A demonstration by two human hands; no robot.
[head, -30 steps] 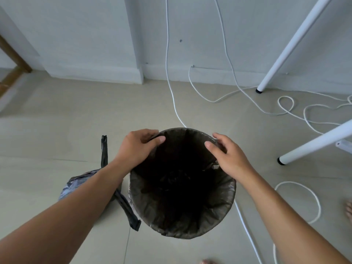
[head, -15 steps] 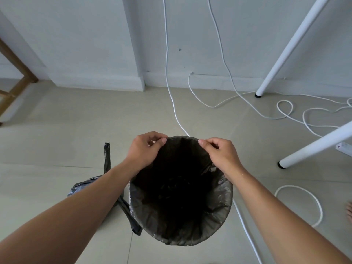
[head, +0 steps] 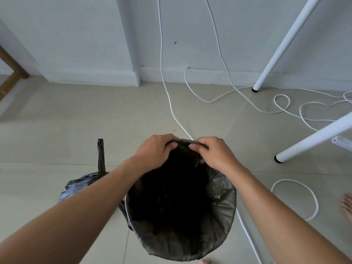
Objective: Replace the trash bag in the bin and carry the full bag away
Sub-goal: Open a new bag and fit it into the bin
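Underfoot, pale beige floor tiles (head: 62, 130) meeting a white wall (head: 76, 35) with a low skirting. White cables (head: 172, 109) trailing down the wall and looping across the tiles; two white table legs (head: 282, 44) angled in at right, a wooden frame (head: 11, 71) at far left. Centre, round bin (head: 190, 250) lined with a dark bag (head: 222, 204). Left hand (head: 154, 155) and right hand (head: 213, 155) both pinched shut on the liner's far edge. Full tied bag (head: 80, 185) slumped on the floor just left of the bin.

soft even daylight, faint shadows, sharp focus, wide-angle bending at edges.
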